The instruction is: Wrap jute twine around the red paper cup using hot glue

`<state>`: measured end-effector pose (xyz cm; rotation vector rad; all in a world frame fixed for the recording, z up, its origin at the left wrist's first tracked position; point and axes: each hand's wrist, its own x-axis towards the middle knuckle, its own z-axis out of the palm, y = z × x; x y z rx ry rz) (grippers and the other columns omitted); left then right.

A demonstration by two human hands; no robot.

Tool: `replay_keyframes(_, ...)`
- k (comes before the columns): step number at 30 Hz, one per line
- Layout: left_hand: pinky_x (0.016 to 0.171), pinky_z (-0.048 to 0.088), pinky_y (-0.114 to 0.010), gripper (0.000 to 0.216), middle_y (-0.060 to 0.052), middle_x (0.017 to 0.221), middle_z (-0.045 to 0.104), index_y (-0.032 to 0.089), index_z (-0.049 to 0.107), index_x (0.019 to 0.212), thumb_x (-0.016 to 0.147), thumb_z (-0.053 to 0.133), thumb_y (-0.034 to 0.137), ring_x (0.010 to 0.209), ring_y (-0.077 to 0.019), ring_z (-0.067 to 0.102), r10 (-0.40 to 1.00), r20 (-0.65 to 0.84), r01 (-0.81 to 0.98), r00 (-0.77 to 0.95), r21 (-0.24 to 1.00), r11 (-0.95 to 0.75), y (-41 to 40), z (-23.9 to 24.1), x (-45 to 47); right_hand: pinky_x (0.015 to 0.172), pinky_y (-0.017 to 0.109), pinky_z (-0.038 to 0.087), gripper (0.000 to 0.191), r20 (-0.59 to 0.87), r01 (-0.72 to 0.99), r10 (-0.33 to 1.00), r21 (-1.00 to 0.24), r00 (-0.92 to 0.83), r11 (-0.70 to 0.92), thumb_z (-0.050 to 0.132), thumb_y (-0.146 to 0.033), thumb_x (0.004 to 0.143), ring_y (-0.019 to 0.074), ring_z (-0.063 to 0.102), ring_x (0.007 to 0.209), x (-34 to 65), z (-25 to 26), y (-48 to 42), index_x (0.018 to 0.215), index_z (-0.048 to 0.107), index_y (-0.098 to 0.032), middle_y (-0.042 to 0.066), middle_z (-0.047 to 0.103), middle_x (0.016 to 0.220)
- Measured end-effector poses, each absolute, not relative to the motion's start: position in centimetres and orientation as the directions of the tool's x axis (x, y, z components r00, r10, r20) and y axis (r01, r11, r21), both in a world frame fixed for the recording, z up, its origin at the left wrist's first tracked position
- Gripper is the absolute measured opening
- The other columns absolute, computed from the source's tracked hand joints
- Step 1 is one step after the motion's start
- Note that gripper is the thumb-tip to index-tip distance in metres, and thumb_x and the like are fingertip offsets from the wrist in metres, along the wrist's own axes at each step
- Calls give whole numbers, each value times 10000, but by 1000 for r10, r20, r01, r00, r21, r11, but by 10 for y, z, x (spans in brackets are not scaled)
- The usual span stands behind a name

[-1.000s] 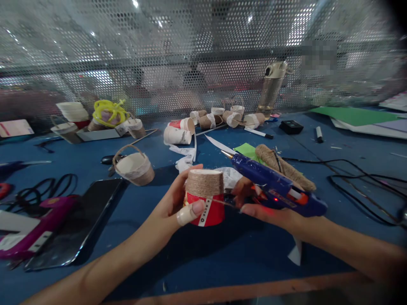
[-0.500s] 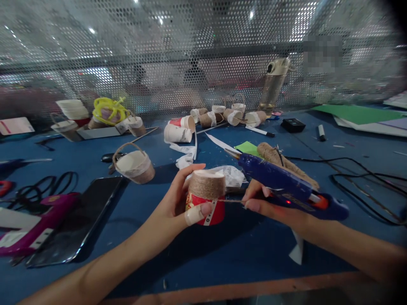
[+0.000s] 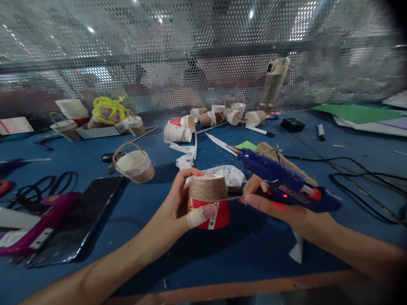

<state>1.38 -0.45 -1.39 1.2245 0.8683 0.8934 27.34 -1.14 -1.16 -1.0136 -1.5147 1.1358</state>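
Observation:
My left hand, a bandage around its thumb, grips a red paper cup turned upside down. Brown twine is wound in tight rows around the cup's upper half. From the cup a short length of twine runs across to my right hand, where thumb and fingertips pinch it. That same hand also holds a blue hot glue gun, its red light lit. The gun's metal nozzle points up and left, apart from the cup. The right hand's grip on the gun is partly hidden.
A twine-covered basket stands left of the cup. A phone and a purple glue gun lie further left. White lace and a twine roll lie behind my hands. Black cable loops at right.
The cup and my left hand have shifted slightly right and down. The glue gun has moved a little left, its rear end rising. Both hands keep their hold.

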Motion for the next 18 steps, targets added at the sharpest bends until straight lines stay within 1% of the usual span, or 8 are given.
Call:
replay_keyframes(2, 868, 596, -274, 504, 21, 1163, 722, 365, 545, 1237, 863, 882, 340, 1014, -191, 735, 914, -73, -111, 398, 986, 127, -5, -13, 15, 843, 347, 603, 215, 227, 53, 949, -969, -217, 243, 841, -347, 895, 194, 701, 875, 272, -11, -11, 802, 667, -262, -9, 711, 856)
replay_keyframes(5, 827, 597, -266, 502, 19, 1125, 716, 351, 571, 1212, 834, 902, 339, 960, -182, 725, 928, -73, -140, 366, 981, 132, -8, -10, 19, 922, 370, 608, 220, 249, 17, 940, -966, -232, 260, 844, -341, 894, 217, 721, 999, 271, -12, -11, 777, 679, -254, 9, 742, 944)
replay_keyframes(8, 815, 591, -279, 488, 9, 1127, 723, 343, 587, 1188, 819, 906, 336, 965, -199, 725, 940, -78, -160, 331, 978, 137, -12, -7, 23, 983, 408, 605, 212, 187, 8, 954, -981, -235, 194, 839, -368, 907, 248, 727, 1117, 271, -14, -11, 795, 704, -249, 25, 770, 1044)
replay_keyframes(10, 826, 588, -300, 489, 3, 1139, 729, 345, 590, 1188, 815, 905, 336, 979, -218, 729, 939, -77, -164, 334, 977, 139, -13, -6, 24, 1024, 443, 593, 213, 158, -3, 956, -987, -245, 163, 835, -379, 912, 265, 723, 1157, 271, -14, -11, 801, 709, -247, 30, 773, 1054)
replay_keyframes(13, 855, 582, -321, 483, -7, 1134, 741, 343, 603, 1183, 810, 909, 332, 991, -230, 735, 932, -63, -186, 356, 973, 137, -13, -6, 25, 1021, 459, 598, 213, 144, 9, 960, -989, -241, 150, 837, -376, 902, 255, 740, 1071, 271, -14, -12, 799, 699, -251, 18, 762, 974)
replay_keyframes(15, 877, 580, -321, 467, -8, 1135, 746, 339, 614, 1179, 817, 907, 317, 1006, -227, 739, 933, -50, -206, 357, 970, 130, -14, -6, 26, 974, 441, 616, 206, 150, 52, 962, -985, -229, 166, 838, -370, 893, 245, 747, 1000, 271, -13, -13, 795, 698, -254, 10, 749, 911)
replay_keyframes(18, 886, 579, -307, 464, -2, 1151, 755, 344, 620, 1192, 827, 906, 306, 1035, -222, 745, 939, -32, -215, 344, 970, 112, -16, -7, 28, 898, 405, 635, 193, 160, 92, 966, -979, -205, 181, 837, -376, 882, 239, 754, 950, 270, -13, -13, 807, 709, -254, 15, 761, 903)
